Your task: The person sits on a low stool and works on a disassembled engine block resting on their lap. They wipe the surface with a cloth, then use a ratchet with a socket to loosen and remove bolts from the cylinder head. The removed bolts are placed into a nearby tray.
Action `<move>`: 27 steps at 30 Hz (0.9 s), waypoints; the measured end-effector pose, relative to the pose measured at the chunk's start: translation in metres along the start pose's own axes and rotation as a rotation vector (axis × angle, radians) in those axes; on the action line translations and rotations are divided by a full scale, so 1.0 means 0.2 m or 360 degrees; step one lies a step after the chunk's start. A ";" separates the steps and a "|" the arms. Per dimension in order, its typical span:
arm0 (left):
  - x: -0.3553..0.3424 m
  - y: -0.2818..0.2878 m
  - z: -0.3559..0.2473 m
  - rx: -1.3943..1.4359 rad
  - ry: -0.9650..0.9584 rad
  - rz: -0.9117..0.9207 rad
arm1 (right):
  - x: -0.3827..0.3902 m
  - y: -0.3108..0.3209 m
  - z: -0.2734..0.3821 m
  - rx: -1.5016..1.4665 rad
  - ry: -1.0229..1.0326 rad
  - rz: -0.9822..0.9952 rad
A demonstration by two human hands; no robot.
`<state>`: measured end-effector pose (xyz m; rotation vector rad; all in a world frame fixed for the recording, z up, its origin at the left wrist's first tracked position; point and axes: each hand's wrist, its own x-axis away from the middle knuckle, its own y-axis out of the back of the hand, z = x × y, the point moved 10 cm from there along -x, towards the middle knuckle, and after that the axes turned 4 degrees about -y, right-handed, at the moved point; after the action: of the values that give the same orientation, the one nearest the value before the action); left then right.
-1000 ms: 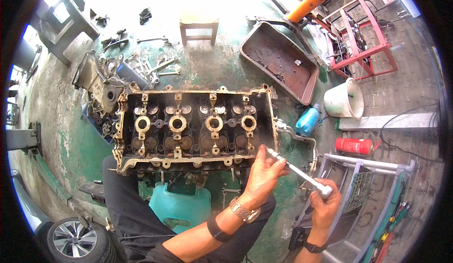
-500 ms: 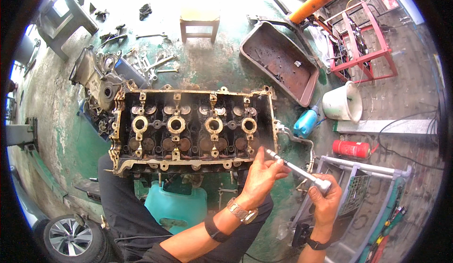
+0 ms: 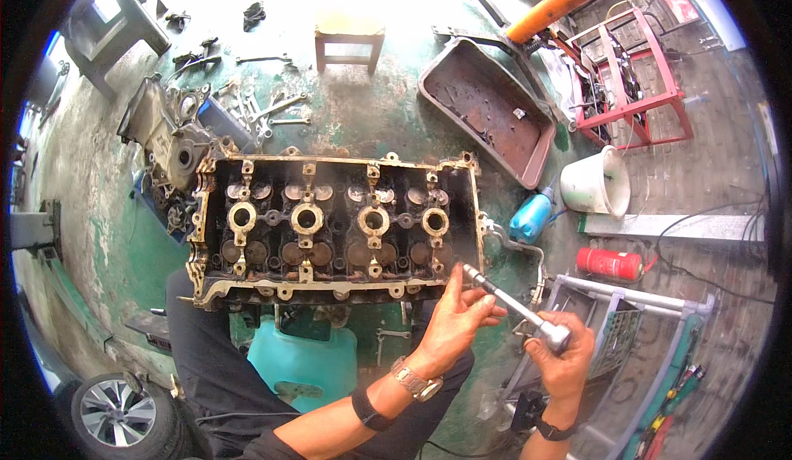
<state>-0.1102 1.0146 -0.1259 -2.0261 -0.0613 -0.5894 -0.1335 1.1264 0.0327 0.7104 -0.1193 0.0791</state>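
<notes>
A grimy engine cylinder head (image 3: 334,221), with valves and four brass-coloured rings along its middle, lies across the picture over my trousered legs. My left hand (image 3: 458,320) is at its lower right corner, index finger stretched up by the upper end of a long silver socket tool (image 3: 511,303), thumb and other fingers loosely around the shaft. My right hand (image 3: 561,361) grips the tool's thick lower end, thumb curled against it. The tool slants from the head's corner down to the right.
Loose castings (image 3: 157,130), wrenches (image 3: 260,113), a wooden stool (image 3: 348,27), a brown tray (image 3: 487,105), a red metal frame (image 3: 631,80), a white bucket (image 3: 594,179), a blue jug (image 3: 528,217), a red extinguisher (image 3: 606,264), a rail stand (image 3: 635,297) and a teal seat (image 3: 301,353) surround me.
The tool and both hands have dipped slightly lower, keeping their holds. The cylinder head and surroundings have shifted a little left in the view.
</notes>
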 end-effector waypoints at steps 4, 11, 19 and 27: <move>0.00 0.00 -0.01 0.0077 0.0010 0.0049 | 0.01 -0.02 0.02 0.0064 -0.0008 0.0038; 0.00 0.02 -0.01 0.0120 0.0066 0.0096 | 0.00 -0.04 0.04 0.0118 0.0063 0.0012; 0.00 0.03 -0.01 0.0046 0.0116 0.0071 | -0.09 -0.04 0.05 -0.0110 -0.0129 0.0041; 0.20 0.16 -0.09 -0.0175 0.0206 0.0132 | -0.25 -0.08 0.13 -0.0009 -0.0372 0.0242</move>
<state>-0.0727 0.9755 -0.1276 -2.0805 0.1345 -0.6829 -0.1830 1.0958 0.0354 0.7023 -0.3972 0.1413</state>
